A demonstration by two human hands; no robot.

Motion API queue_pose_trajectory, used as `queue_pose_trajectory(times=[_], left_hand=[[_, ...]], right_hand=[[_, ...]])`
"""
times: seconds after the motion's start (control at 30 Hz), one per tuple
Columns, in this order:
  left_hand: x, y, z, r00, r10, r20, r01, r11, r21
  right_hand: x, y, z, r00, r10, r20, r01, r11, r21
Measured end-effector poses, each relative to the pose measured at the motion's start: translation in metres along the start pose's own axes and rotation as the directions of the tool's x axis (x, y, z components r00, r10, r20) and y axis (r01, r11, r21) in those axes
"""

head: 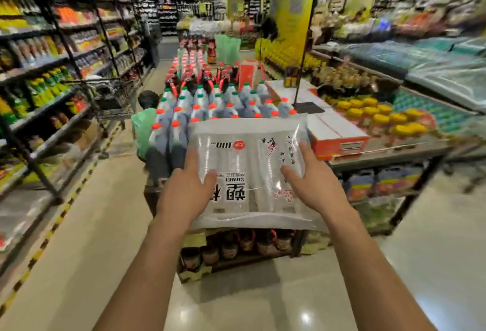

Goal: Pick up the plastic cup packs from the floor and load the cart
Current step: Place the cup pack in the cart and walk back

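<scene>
We are holding the plastic cup pack (249, 154) in the air with both hands. The left hand (184, 194) is gripping its left edge and the right hand (311, 180) its right edge, each thumb lying across the top face; the fingers underneath are hidden. The pack is a clear bag with white sealed borders, showing two side-by-side columns of transparent cups, with black characters, a red logo and "100" printed upside down to us. It is hanging in front of a display of bottles (223, 104) with red and green caps, above a low shelf of dark bottles (236, 246). A wire shopping cart (113, 99) is standing well apart to the left, beside a crouching person (144, 125) in green.
</scene>
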State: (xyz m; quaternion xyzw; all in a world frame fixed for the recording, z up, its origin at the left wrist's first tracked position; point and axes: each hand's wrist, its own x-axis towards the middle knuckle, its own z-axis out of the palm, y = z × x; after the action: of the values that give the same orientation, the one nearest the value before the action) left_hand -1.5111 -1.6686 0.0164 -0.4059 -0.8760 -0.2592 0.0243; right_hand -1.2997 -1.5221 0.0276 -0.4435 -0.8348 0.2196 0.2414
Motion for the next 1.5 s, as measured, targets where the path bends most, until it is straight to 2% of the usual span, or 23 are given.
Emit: queue_pose_trajectory(times=[0.27, 0.53, 0.77, 1.07, 1.2, 1.3, 1.5], left_hand=[[0.015, 0.21, 0.094, 0.982, 0.159, 0.097, -0.155, 0.987, -0.044], [0.003, 0.411, 0.189, 0.924, 0.344, 0.169, -0.32, 0.935, -0.154], [0.0, 0.558, 0.261, 0.812, 0.545, 0.211, -0.504, 0.836, -0.218], [0.03, 0.747, 0.387, 0.693, 0.658, 0.295, -0.575, 0.751, -0.324], [0.062, 0.84, 0.454, 0.596, 0.75, 0.287, -0.627, 0.658, -0.417], [0.081, 0.909, 0.489, 0.553, 0.767, 0.325, -0.646, 0.641, -0.415], [0.105, 1.02, 0.548, 0.514, 0.786, 0.343, -0.656, 0.618, -0.433]], right_hand=[[0.008, 0.175, -0.131, 0.977, 0.168, -0.134, -0.17, 0.985, -0.006], [0.002, 0.337, -0.259, 0.913, 0.312, -0.262, -0.322, 0.947, 0.007], [-0.005, 0.455, -0.331, 0.81, 0.465, -0.356, -0.485, 0.874, 0.038], [0.035, 0.612, -0.41, 0.64, 0.603, -0.477, -0.661, 0.748, 0.059], [0.073, 0.684, -0.452, 0.562, 0.645, -0.517, -0.717, 0.692, 0.084], [0.101, 0.728, -0.487, 0.496, 0.683, -0.536, -0.767, 0.634, 0.099], [0.146, 0.808, -0.545, 0.442, 0.708, -0.55, -0.798, 0.591, 0.119]])
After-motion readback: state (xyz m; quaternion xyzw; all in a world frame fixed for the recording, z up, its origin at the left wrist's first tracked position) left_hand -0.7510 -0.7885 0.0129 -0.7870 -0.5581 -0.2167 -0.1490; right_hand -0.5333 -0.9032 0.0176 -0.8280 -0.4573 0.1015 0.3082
